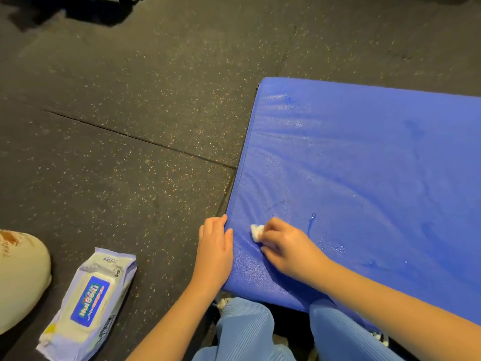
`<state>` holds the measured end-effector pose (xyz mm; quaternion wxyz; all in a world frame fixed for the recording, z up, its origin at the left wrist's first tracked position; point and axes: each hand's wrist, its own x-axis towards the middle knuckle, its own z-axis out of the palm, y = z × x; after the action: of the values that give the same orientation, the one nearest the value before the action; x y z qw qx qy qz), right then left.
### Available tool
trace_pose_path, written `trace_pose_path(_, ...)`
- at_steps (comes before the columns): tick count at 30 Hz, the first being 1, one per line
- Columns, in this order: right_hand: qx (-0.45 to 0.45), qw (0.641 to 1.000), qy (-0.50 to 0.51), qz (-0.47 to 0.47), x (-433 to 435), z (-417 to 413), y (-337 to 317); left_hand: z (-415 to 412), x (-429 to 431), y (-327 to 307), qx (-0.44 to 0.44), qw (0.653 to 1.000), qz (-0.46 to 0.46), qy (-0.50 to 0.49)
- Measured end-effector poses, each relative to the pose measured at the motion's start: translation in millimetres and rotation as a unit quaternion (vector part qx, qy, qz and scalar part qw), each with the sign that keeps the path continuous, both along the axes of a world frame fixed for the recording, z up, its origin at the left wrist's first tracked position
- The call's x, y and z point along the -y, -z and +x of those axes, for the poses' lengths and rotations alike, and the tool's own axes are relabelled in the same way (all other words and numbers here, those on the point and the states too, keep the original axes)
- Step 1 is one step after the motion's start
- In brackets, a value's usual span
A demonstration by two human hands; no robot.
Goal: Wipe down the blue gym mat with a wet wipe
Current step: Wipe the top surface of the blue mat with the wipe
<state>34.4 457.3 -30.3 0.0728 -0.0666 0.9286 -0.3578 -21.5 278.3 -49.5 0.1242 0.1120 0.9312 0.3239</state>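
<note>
— One wet wipe (256,231), balled up and white, on the blue gym mat (364,165) near its front-left corner. Grip?
— Right hand (289,246) curled over it, fingertips pinching it down onto the mat. Left hand (214,246) lies nearly flat on the mat's left edge, holding nothing.
— Containers?
— Wipes pack (91,303) on the speckled floor (130,100), left of the mat, lid down, contents hidden.
— Room?
— Mat runs on bare to the right and away; droplets (313,216) just beside the right hand.

Head-worn wide view, looking steeply down, close above mat (364,165) corner
</note>
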Motion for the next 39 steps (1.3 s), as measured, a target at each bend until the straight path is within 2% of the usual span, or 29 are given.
trace_pose_path(2, 0.016, 0.999, -0.039, 0.004, -14, -14, -1, 0, 0, 0, -0.007, 1.000, 0.000, 0.006)
trace_pose_path(3, 0.016, 1.000, -0.020, 0.009, -22, -26, 2, -1, 0, 0, -0.010, 1.000, 0.001, 0.008)
trace_pose_path(7, -0.005, 0.988, 0.150, 0.036, -28, -62, 17, -1, 2, 1, 0.000, 1.000, 0.004, 0.005)
trace_pose_path(8, -0.015, 0.990, 0.140, 0.032, -19, -59, 17, -1, 2, 1, 0.005, 1.000, 0.005, 0.001)
trace_pose_path(12, -0.017, 0.999, -0.040, -0.010, 5, -27, 3, -1, 3, 2, 0.021, 0.999, 0.023, -0.018)
trace_pose_path(14, -0.010, 0.998, -0.057, 0.014, -5, -40, 3, -2, 3, 3, 0.030, 0.999, 0.033, -0.028)
trace_pose_path(16, -0.023, 0.999, 0.019, 0.045, -14, -63, 12, -1, 2, 2, 0.041, 0.997, 0.046, -0.040)
trace_pose_path(18, -0.031, 0.993, 0.107, 0.032, -9, -73, 20, 0, 1, 1, 0.050, 0.995, 0.065, -0.052)
trace_pose_path(19, -0.037, 0.994, 0.104, 0.013, -1, -71, 21, 0, 1, -1, 0.056, 0.993, 0.079, -0.064)
trace_pose_path(22, -0.033, 0.997, -0.047, -0.048, 24, -45, 6, -2, 1, -6, 0.104, 0.978, 0.131, -0.126)
trace_pose_path(24, -0.018, 0.994, -0.102, -0.039, 20, -49, 0, -8, 2, -9, 0.149, 0.963, 0.148, -0.166)
trace_pose_path(27, -0.034, 0.999, -0.031, 0.022, 5, -80, 10, -14, 1, -13, 0.202, 0.941, 0.187, -0.199)
trace_pose_path(29, -0.044, 0.998, 0.024, 0.024, 8, -83, 16, -15, 0, -16, 0.223, 0.927, 0.213, -0.214)
trace_pose_path(31, -0.050, 0.999, -0.017, -0.007, 22, -66, 15, -16, 1, -15, 0.222, 0.922, 0.230, -0.219)
trace_pose_path(33, -0.035, 0.993, -0.105, -0.034, 30, -46, 6, -17, 4, -14, 0.216, 0.921, 0.237, -0.223)
trace_pose_path(35, -0.029, 0.990, -0.138, -0.017, 21, -52, 3, -18, 3, -15, 0.220, 0.917, 0.244, -0.226)
trace_pose_path(37, -0.050, 0.995, -0.085, 0.016, 8, -70, 9, -18, 2, -15, 0.230, 0.916, 0.241, -0.225)
trace_pose_path(39, -0.068, 0.996, 0.039, 0.037, -2, -82, 17, -18, 1, -12, 0.227, 0.926, 0.215, -0.210)
